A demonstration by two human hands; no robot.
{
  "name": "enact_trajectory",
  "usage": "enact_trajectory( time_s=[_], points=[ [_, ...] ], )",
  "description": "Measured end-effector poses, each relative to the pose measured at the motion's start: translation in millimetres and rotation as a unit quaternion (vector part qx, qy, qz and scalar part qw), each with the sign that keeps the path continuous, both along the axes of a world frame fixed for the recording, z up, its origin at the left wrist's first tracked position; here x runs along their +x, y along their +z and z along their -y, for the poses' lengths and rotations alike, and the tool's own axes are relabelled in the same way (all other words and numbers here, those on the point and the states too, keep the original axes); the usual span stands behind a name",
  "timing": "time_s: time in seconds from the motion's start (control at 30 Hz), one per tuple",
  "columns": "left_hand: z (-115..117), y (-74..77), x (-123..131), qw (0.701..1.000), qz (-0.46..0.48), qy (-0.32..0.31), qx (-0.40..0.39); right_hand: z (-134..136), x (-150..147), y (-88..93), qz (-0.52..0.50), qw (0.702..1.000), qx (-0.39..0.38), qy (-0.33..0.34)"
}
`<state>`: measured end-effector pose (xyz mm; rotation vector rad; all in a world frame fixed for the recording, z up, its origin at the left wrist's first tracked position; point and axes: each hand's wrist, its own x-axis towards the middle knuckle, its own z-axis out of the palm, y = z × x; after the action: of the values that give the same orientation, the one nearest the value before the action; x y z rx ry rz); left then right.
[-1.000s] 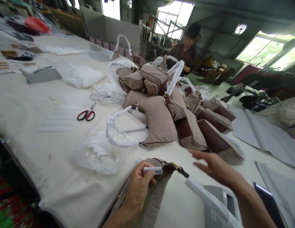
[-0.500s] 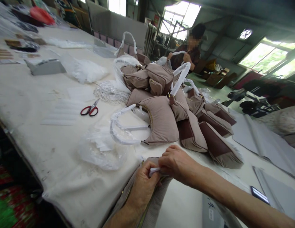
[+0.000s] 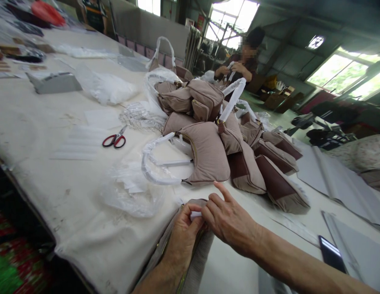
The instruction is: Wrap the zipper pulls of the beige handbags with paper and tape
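As L hand (image 3: 180,239) pinches strip (image 3: 195,214), bag (image 3: 201,255) beneath

Scissors (image 3: 114,140) lie left of the bag pile (image 3: 226,143); phone (image 3: 331,253) far right.

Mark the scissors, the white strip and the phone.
scissors (image 3: 117,136): head view, pivot above the red handles.
white strip (image 3: 195,214): head view, its exposed end.
phone (image 3: 331,254): head view, dark screen.

Nothing legible on show — no label, brand or number reads on the held bag (image 3: 202,257) or the piled bags (image 3: 208,151).
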<state>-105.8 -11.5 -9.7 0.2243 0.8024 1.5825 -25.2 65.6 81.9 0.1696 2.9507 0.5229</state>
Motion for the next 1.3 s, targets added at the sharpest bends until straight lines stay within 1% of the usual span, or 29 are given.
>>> enact_trajectory(
  time_s=[0.1,0.2,0.27,0.37,0.43,0.5,0.57,0.67,0.73,0.8,0.9,0.97,1.0,1.07,1.13,1.2,1.3],
  points=[
    [1.2,-2.5,-0.5,1.0,-0.028,-0.001,-0.005,-1.5,5.7,-4.3,-0.023,0.999,0.007,0.024],
    [2.0,-4.5,1.1,0.998,-0.063,0.02,-0.015,-3.4,12.7,-6.2,-0.041,0.998,-0.005,0.053],
    [3.0,-5.6,4.1,0.996,-0.077,0.03,-0.02,-5.2,18.3,-6.4,-0.038,0.997,-0.032,0.063],
    [5.1,-7.2,10.2,0.995,-0.088,0.024,-0.03,-8.1,25.9,-6.0,-0.022,0.994,-0.091,0.062],
    [6.4,-7.5,13.9,0.996,-0.083,0.016,-0.04,-8.5,29.5,-5.5,-0.013,0.991,-0.117,0.059],
    [7.1,-7.0,16.6,0.997,-0.064,0.015,-0.049,-6.8,31.6,-5.4,-0.014,0.99,-0.128,0.057],
    [6.8,-5.9,18.1,0.997,-0.038,0.018,-0.057,-3.0,33.1,-6.5,-0.028,0.991,-0.121,0.055],
    [5.4,-3.7,17.8,0.997,-0.001,0.016,-0.078,3.1,36.8,-10.5,-0.041,0.994,-0.082,0.058],
    [4.8,-1.7,14.7,0.995,0.03,0.001,-0.092,5.4,41.0,-14.0,-0.053,0.995,-0.051,0.065],
    [5.0,0.9,9.1,0.994,0.057,-0.028,-0.093,5.5,46.0,-17.1,-0.084,0.993,-0.036,0.08],
    [6.2,5.1,-1.3,0.99,0.101,-0.076,-0.067,2.2,52.3,-19.8,-0.128,0.985,-0.038,0.109],
    [6.5,6.9,-6.6,0.985,0.116,-0.103,-0.071,-1.3,54.4,-20.4,-0.137,0.982,-0.044,0.124],
    [6.5,7.2,-8.3,0.983,0.108,-0.121,-0.082,-3.1,54.8,-20.5,-0.137,0.981,-0.046,0.131],
    [6.5,6.9,-10.0,0.98,0.061,-0.161,-0.101,-6.4,54.7,-20.6,-0.134,0.98,-0.047,0.142],
    [6.9,5.5,-10.4,0.976,0.019,-0.193,-0.098,-9.0,54.3,-20.8,-0.131,0.978,-0.048,0.153],
    [8.0,3.8,-10.0,0.974,0.011,-0.205,-0.091,-10.2,54.4,-21.6,-0.132,0.976,-0.053,0.164],
    [9.6,2.2,-6.3,0.975,0.012,-0.2,-0.096,-9.4,56.5,-23.5,-0.139,0.972,-0.06,0.18]
  ],
)
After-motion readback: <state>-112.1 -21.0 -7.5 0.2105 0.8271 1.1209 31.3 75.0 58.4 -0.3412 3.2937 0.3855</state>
